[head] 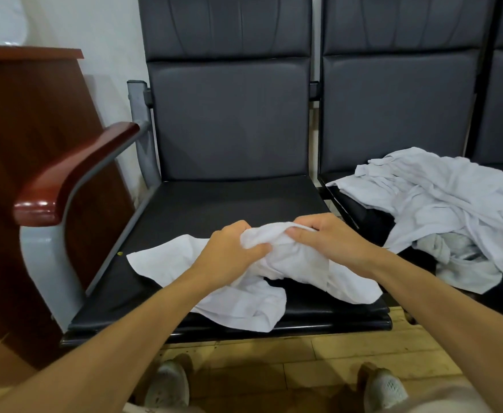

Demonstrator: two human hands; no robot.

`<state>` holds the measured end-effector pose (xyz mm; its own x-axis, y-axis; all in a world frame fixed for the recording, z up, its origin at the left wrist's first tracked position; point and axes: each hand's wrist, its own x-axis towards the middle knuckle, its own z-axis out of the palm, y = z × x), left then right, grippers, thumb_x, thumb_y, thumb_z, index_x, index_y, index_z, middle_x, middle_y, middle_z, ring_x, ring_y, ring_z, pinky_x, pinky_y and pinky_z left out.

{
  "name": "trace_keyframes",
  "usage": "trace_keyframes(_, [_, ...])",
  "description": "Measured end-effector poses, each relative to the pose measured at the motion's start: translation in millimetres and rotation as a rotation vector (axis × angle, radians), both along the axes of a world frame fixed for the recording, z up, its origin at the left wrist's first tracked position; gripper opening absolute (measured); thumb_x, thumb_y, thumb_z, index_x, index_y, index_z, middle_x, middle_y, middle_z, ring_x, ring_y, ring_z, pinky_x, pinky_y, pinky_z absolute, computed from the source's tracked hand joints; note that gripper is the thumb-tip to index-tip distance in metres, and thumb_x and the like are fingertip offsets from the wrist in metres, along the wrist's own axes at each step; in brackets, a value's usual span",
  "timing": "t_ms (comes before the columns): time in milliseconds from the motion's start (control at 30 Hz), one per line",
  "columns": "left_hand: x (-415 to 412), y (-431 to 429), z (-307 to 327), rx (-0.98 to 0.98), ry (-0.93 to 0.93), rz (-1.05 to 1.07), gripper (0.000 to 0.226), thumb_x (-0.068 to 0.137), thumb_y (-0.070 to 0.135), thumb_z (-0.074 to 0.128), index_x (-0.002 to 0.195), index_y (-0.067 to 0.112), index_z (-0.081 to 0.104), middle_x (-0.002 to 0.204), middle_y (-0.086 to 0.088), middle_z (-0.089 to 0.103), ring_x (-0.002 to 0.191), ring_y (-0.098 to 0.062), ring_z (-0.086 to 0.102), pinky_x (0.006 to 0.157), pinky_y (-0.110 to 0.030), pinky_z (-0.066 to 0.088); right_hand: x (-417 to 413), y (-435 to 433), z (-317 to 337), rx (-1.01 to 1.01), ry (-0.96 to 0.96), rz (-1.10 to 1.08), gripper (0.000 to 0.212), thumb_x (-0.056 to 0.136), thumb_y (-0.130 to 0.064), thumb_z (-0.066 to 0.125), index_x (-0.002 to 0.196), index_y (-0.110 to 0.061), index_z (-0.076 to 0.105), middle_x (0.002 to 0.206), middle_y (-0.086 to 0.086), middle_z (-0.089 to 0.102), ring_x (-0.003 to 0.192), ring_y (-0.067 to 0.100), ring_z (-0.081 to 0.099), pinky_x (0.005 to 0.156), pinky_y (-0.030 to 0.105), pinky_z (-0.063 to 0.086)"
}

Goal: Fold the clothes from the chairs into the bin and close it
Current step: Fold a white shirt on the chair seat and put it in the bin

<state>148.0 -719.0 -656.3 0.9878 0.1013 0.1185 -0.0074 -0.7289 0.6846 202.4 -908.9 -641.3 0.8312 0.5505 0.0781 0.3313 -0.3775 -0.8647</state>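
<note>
Gripping a bunched fold of the white garment (235, 296), the left hand (229, 251) and right hand (330, 236) curl closed around it; the garment lies on the black chair seat (214, 201) (remaining clothes pile (441, 204) occupies the adjacent seat to its right)

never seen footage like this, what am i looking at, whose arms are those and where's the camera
There is no machine here. The single picture comes from a camera worn on a person's head, looking forward and down, so the two arms are that person's own. The left hand and right hand both grip a bunched part of a white garment, whose rest lies spread on the dark chair seat. On the next seat lies a pile of pale clothes. The person's shoes show at the bottom.
</note>
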Motion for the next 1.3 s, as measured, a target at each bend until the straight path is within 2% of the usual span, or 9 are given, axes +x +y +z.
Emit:
trace_keyframes(200, [2.8, 6.9, -2.5, 0.285, -0.181, 0.053, 0.008, 0.089, 0.02, 0.053, 0.088, 0.014, 0.049, 0.083, 0.004, 0.049, 0.074, -0.019, 0.051, 0.069, -0.035, 0.045, 3.2, -4.3, 6.4, 0.319, 0.068, -0.246, 0.039, 0.099, -0.029, 0.052, 0.087, 0.008, 0.055, 0.08, 0.009, 0.051, 0.077, 0.022, 0.049, 0.071, 0.035, 0.037])
trace_keyframes(433, [7.2, 31.4, -13.7, 0.4, -0.032, 0.102, 0.015, 0.1, 0.024, 0.045, 0.094, 0.014, 0.055, 0.088, -0.001, 0.059, 0.084, -0.026, 0.059, 0.078, -0.04, 0.049, 15.5, -15.1, 10.7, 0.631, 0.256, -0.576, 0.022, 0.098, -0.03, 0.053, 0.085, -0.018, 0.066, 0.092, -0.002, 0.066, 0.09, 0.019, 0.061, 0.076, 0.037, 0.05])
trace_keyframes(733, [2.9, 28.8, 23.4, -0.805, 0.108, 0.106, 0.022, 0.094, 0.012, 0.055, 0.107, -0.002, 0.066, 0.098, -0.019, 0.069, 0.083, -0.028, 0.063, 0.074, -0.035, 0.05, 27.6, -23.3, 4.0, 0.632, 0.3, -0.764, 0.019, 0.093, -0.027, 0.057, 0.079, -0.017, 0.062, 0.092, -0.001, 0.062, 0.091, 0.02, 0.056, 0.083, 0.037, 0.047])
trace_keyframes(867, [11.2, 35.6, -0.9, 0.028, 0.049, 0.125, 0.014, 0.096, 0.017, 0.052, 0.105, 0.023, 0.06, 0.107, 0.001, 0.06, 0.099, -0.019, 0.059, 0.086, -0.033, 0.048, 29.9, -22.2, -13.5, 0.189, 0.047, -0.688, 0.007, 0.088, -0.015, 0.056, 0.089, -0.01, 0.061, 0.086, 0.001, 0.055, 0.087, 0.022, 0.049, 0.073, 0.03, 0.041])
trace_keyframes(933, [11.1, 37.2, -18.7, 0.33, 0.109, 0.064, 0.03, 0.095, 0.021, 0.054, 0.123, 0.029, 0.05, 0.119, 0.004, 0.044, 0.115, -0.016, 0.045, 0.102, -0.032, 0.033, 28.3, -20.8, -25.7, -0.152, -0.145, -0.625, 0.027, 0.086, -0.016, 0.063, 0.112, -0.014, 0.057, 0.107, 0.004, 0.055, 0.105, 0.025, 0.049, 0.085, 0.034, 0.041])
trace_keyframes(1000, [8.9, 32.1, -21.5, 0.407, 0.02, 0.043, 0.039, 0.093, 0.021, 0.058, 0.13, 0.029, 0.046, 0.119, 0.007, 0.034, 0.116, -0.013, 0.034, 0.1, -0.026, 0.024, 24.2, -15.8, -26.9, -0.297, -0.347, -0.569, 0.032, 0.085, -0.016, 0.065, 0.115, -0.016, 0.055, 0.108, 0.004, 0.054, 0.109, 0.025, 0.046, 0.092, 0.036, 0.039])
trace_keyframes(1100, [0.2, 18.2, -11.3, 0.351, -0.14, -0.11, 0.023, 0.092, 0.019, 0.058, 0.112, 0.031, 0.053, 0.104, 0.013, 0.043, 0.1, -0.01, 0.045, 0.086, -0.022, 0.039, 12.7, -6.3, -17.9, -0.264, -0.351, -0.381, 0.004, 0.089, -0.015, 0.059, 0.092, -0.015, 0.062, 0.076, -0.001, 0.062, 0.078, 0.017, 0.058, 0.081, 0.038, 0.053])
trace_keyframes(1200, [-12.8, 14.1, -12.5, 0.333, 0.112, -0.305, 0.009, 0.094, 0.03, 0.053, 0.092, 0.037, 0.049, 0.087, 0.012, 0.056, 0.085, -0.014, 0.057, 0.077, -0.03, 0.052, 0.5, 1.2, -19.7, -0.574, -0.17, -0.162, 0.016, 0.091, -0.033, 0.058, 0.098, -0.019, 0.062, 0.09, -0.001, 0.065, 0.084, 0.018, 0.059, 0.084, 0.033, 0.052])
trace_keyframes(1300, [-27.5, 13.2, -29.4, 0.521, 0.413, -0.436, 0.039, 0.093, 0.049, 0.052, 0.127, 0.031, 0.041, 0.129, 0.007, 0.041, 0.117, -0.014, 0.042, 0.103, -0.032, 0.04, -0.3, 4.4, -34.2, -0.866, -0.247, -0.164, 0.041, 0.079, -0.059, 0.055, 0.111, -0.032, 0.056, 0.108, -0.007, 0.064, 0.101, 0.021, 0.058, 0.094, 0.038, 0.045])
